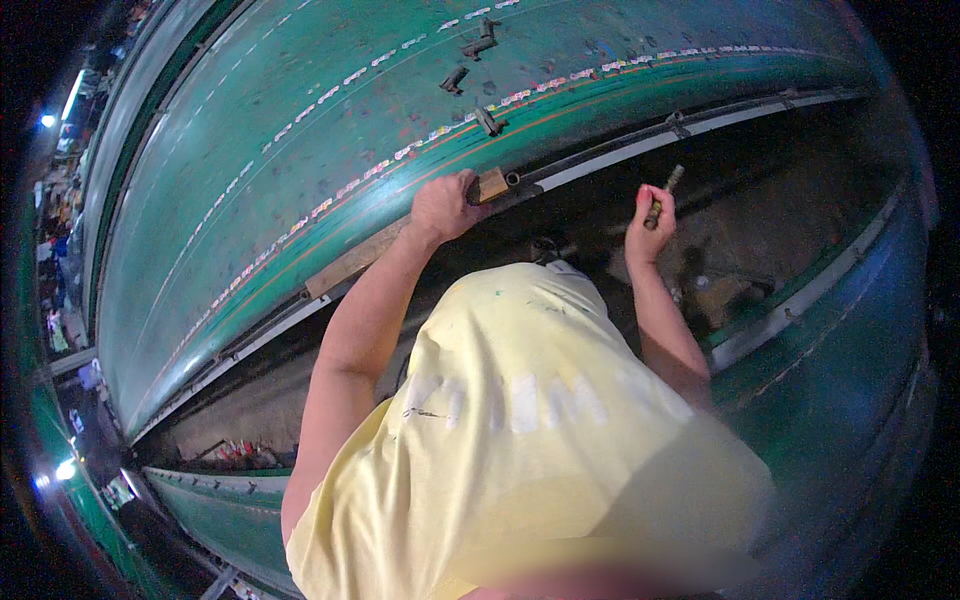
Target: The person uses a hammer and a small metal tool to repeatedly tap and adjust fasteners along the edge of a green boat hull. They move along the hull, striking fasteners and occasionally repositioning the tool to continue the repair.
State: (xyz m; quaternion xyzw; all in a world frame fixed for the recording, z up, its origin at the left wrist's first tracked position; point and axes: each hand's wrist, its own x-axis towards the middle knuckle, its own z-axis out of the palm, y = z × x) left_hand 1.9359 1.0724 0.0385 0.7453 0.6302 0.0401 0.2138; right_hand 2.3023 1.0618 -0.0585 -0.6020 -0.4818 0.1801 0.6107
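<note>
At the near edge of the long green table (330,130), my left hand (443,208) is closed around a wooden bar (488,187). The bar lies along the edge and shows on both sides of my fingers. A dark round tube end (513,179) sits just beyond its right end. My right hand (652,228) is raised over the dark gap to the right of the table edge. Its fingers are closed on a short brass-coloured rod (673,181), which sticks out above and below them. The rod's surface looks ridged, perhaps threaded.
Several dark metal pieces lie on the table, among them one near the edge (488,122) and one farther back (480,38). A pale rail (600,163) runs along the table's edge. Behind me on the right is another green surface (830,350). Reddish items (245,452) lie low at left.
</note>
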